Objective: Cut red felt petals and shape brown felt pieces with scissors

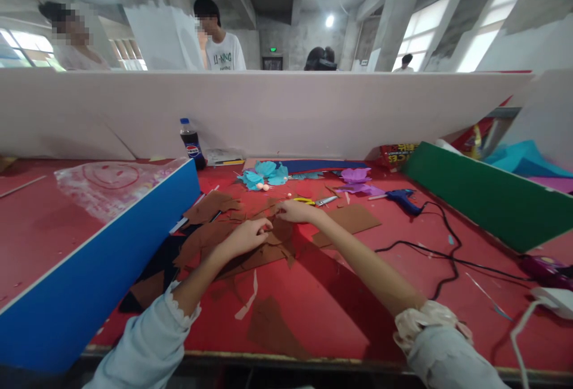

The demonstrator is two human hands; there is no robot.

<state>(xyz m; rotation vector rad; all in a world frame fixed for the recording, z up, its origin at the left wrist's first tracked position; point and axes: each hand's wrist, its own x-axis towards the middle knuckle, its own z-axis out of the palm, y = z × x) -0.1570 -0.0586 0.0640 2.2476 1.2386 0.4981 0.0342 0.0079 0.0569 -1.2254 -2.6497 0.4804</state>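
Observation:
My left hand (248, 237) rests over a pile of cut brown paper (203, 241), its fingers curled inward. Whatever it may hold is hidden. Just beyond it to the right, my right hand (293, 211) has its fingertips pinched together at a piece of brown paper (281, 232) and points back towards the left hand. A pair of scissors with yellow handles (307, 201) lies right behind the right hand. To the right of that hand is a flat brown sheet (351, 223). Brown scraps (273, 326) and a pale paper strip (249, 299) lie nearer me.
A blue board (111, 264) stands at left, a green board (483, 195) at right, a white partition (277, 114) behind. At the back are a cola bottle (192, 144), blue paper petals (266, 173) and purple ones (356, 177). A glue gun (405, 199) trails its black cord rightward.

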